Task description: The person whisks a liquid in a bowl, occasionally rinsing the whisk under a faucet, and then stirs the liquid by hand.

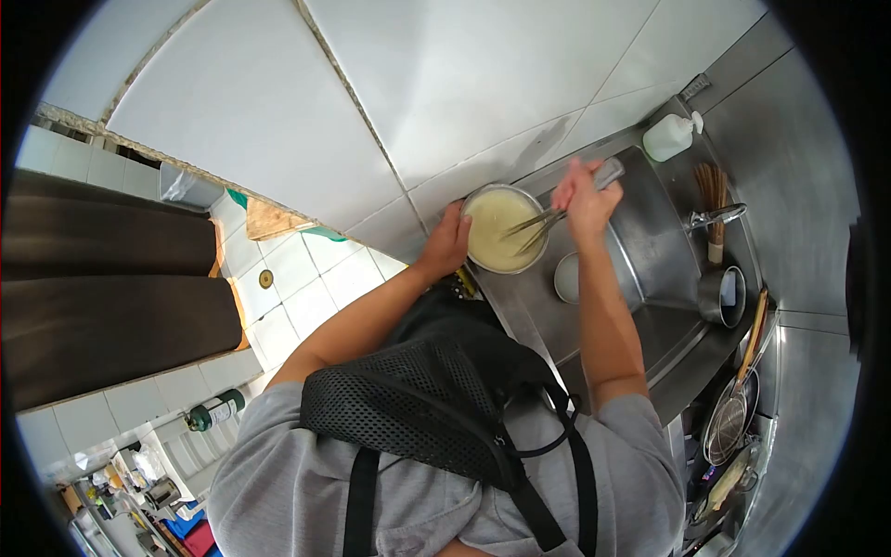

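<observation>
A round metal bowl (539, 264) of pale yellow liquid (492, 221) stands at the left end of the steel counter, against the tiled wall. My left hand (448, 243) grips its left rim, thumb toward the inside. In my right hand (587, 198), closed round the handle, is a metal whisk (548, 219); its wires dip into the liquid and its handle end points up to the right. A small white bowl (567, 278) sits just right of the metal bowl, partly hidden by my right forearm.
A steel sink (661, 243) lies to the right, with a tap (719, 215), a soap bottle (670, 137), a bundled stick brush (713, 200) and a metal pot (722, 297) along its far side. A wire strainer (728, 422) lies at the lower right.
</observation>
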